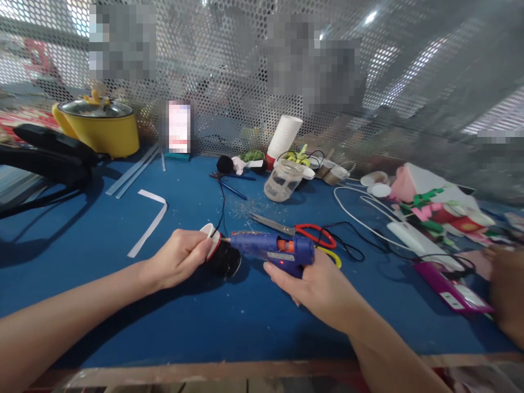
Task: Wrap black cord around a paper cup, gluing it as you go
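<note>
My left hand (182, 256) is closed on the rim end of a paper cup (223, 258), which lies tilted on its side with black yarn wound round it. A black strand runs from the cup back to a yarn ball (225, 164). In my right hand (317, 289) is a blue hot glue gun (266, 248), its small red light lit. The nozzle points left and meets the cup near its red edge; whether it touches, I cannot tell. Behind the gun lie scissors (282, 225) with red handles, and a yellow handle loop (333, 256) shows beside my right hand.
A clear plastic jar (282, 181) and stacked paper cups (284, 134) stand at the back. A white strip (153, 224) lies left. Cables, a white power strip (405, 237) and a purple box (452, 289) sit right, near another person's blurred hand (507, 289). A yellow pot (100, 128) is back left.
</note>
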